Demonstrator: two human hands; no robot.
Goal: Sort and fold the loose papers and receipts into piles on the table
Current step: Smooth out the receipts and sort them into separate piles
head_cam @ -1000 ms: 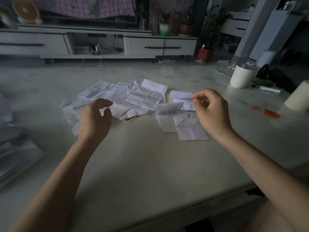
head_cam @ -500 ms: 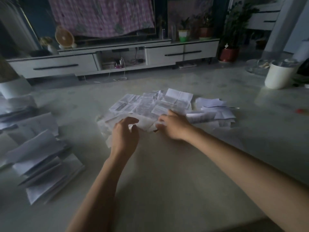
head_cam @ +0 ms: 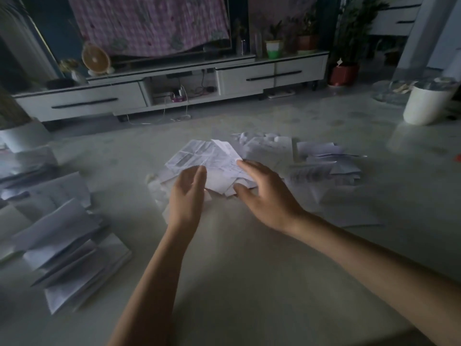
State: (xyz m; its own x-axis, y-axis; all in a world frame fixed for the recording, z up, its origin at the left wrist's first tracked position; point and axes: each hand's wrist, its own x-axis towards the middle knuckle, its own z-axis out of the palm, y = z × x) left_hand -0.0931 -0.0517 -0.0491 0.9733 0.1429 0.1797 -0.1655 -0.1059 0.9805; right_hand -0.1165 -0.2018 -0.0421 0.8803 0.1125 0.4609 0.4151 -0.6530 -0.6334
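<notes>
Left hand and right hand mid-worktop; folded pile to the left, cup far right. Both hands flat, fingers straight, touching loose papers.

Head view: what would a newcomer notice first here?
The heap of loose papers in the middle of the table, with the left hand and right hand both open over its near side. Next, the folded pile fanned out at the table's left, and a white cup at the far right.
</notes>
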